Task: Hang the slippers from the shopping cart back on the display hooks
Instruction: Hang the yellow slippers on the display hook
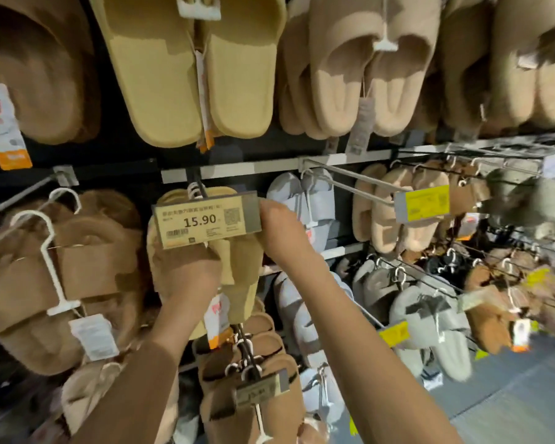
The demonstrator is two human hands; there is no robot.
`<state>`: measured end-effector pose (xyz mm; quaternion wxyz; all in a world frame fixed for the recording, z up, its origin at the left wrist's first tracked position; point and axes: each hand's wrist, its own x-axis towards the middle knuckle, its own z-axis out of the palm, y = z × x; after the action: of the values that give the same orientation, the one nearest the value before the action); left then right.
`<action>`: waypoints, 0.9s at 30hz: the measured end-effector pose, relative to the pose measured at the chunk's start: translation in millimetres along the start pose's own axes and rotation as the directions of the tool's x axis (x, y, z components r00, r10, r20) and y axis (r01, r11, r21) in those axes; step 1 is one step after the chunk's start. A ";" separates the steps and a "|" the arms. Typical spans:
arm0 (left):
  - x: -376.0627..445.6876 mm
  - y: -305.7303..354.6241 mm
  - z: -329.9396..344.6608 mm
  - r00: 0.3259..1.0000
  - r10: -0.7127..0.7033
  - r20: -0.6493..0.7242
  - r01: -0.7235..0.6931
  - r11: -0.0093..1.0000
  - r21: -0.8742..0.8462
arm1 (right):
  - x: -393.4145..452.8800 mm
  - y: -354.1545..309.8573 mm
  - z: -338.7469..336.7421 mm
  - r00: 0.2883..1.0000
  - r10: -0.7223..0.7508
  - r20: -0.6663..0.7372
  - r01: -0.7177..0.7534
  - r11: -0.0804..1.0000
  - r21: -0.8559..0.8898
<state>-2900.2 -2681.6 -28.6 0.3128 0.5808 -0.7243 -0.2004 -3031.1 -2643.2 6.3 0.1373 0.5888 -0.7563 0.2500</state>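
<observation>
**Tan fleece pair at the 15.90 hook**

Head view: tan fleece slippers with a broad strap (237, 270), held up against the display just under the beige price tag reading 15.90 (205, 219) at the tip of the dark metal display hook (199, 189). Left hand (186, 277) closed around the lower left of the pair, fingers wrapped over the fleece. Right hand (282, 232) pressed to the tag's right edge and the pair's upper right side; clamped or merely resting there, impossible to tell. White plastic hanger loops (191, 190) bunched on the hook behind the tag; whether any belonged to the held pair, unclear. Matching tan pairs hung further back on the same hook, grey moulded slides (305, 206) on the neighbouring one. No shopping cart anywhere in view.

Step in hand, by the look of it: threading this pair onto its hook. Next move likely to call for lifting the tag clear, catching the hanger loop over the tip, then sliding the pair back.
</observation>
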 end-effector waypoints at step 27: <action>-512.1 363.0 188.9 0.009 0.999 0.053 -0.669 0.045 -0.742 | -587.1 242.5 -355.8 0.247 0.417 -0.874 -0.958 0.242 -0.155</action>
<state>-3223.3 -2111.4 -40.9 0.2706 -0.2249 -0.8847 -0.3057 -3136.7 -1924.6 -43.0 0.4669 -0.1037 -0.8600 0.1782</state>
